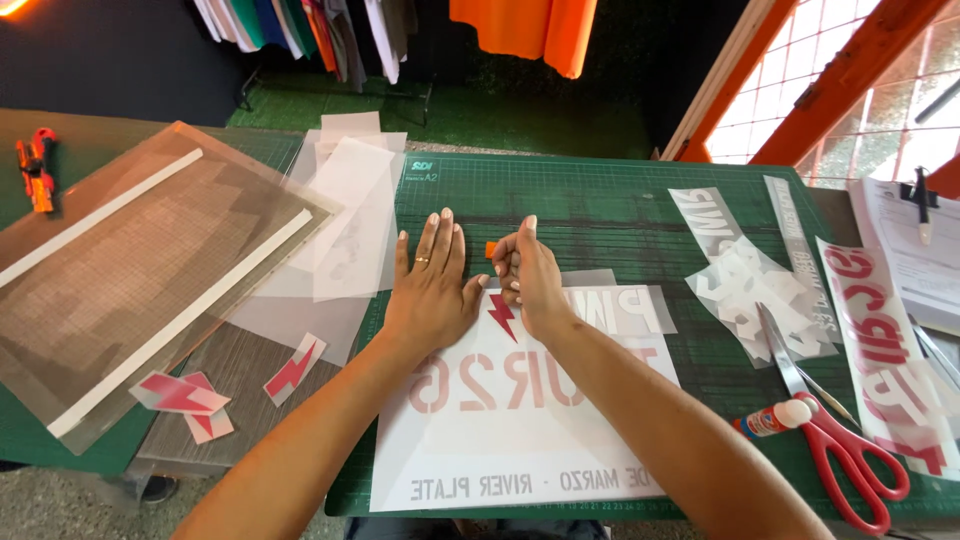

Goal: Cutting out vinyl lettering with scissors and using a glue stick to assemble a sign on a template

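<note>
My left hand [432,285] lies flat, fingers apart, on the top of a white sheet with mirrored pale lettering [520,440] that rests on a green cutting mat [600,205]. A ring is on one finger. My right hand [527,275] is beside it, fingers curled and pinched around something small that I cannot make out. A small orange piece [491,249] shows between the two hands. A red lightning-bolt cutout [502,316] lies on the sheet just below both hands.
Red-handled scissors [840,440] and a glue stick [772,420] lie at the right, near red-lettered film strips [885,345]. Clear film scraps [750,285] sit beyond them. At left are translucent sheets [345,215], a mesh frame [150,270] and red bolt cutouts [185,395]. Clothes hang behind.
</note>
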